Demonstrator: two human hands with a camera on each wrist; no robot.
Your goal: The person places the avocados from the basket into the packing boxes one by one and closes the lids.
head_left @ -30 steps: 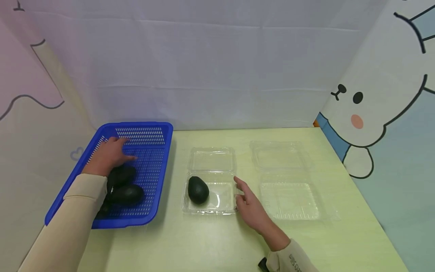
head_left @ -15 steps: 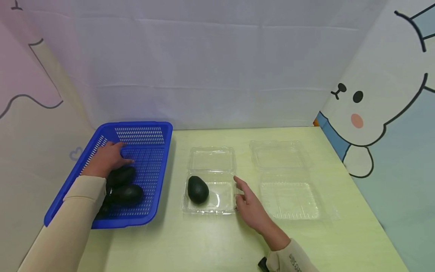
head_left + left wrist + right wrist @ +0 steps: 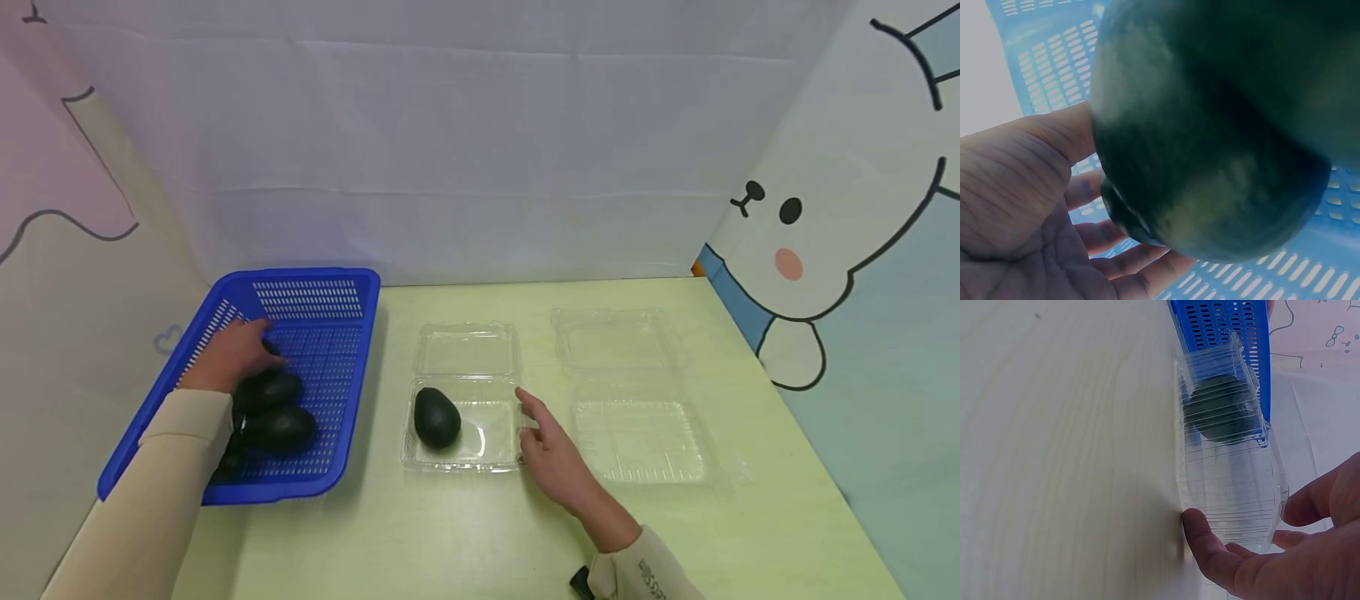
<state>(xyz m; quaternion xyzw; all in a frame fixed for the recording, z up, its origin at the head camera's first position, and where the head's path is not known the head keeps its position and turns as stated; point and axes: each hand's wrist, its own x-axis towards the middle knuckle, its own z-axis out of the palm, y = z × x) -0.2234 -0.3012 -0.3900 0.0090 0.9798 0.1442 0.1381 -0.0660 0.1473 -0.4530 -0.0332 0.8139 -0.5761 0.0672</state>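
Observation:
In the blue basket (image 3: 341, 467), my left hand (image 3: 228, 354) grips a dark green avocado (image 3: 270, 346), which shows only in part between thumb and fingers. Two more avocados (image 3: 268, 392) lie close below that hand, and one fills much of the left wrist view (image 3: 1210, 169), hiding most of the held one. A single avocado (image 3: 437, 418) sits in the left half of an opened clear plastic clamshell box (image 3: 491, 425). My right hand (image 3: 558, 467) touches the right side of this box with thumb and index finger spread, nothing between them but the box's edge.
A second opened clear clamshell box (image 3: 645, 442) stands on the pale wooden table (image 3: 420, 542), right of my right hand. Behind the table hangs a white cloth (image 3: 480, 167). The basket's raised walls surround my left hand.
My left hand has sunk a little lower and nearer in the basket, its thumb and fingers closing round an avocado that now shows between them. My right hand and the boxes have stayed put.

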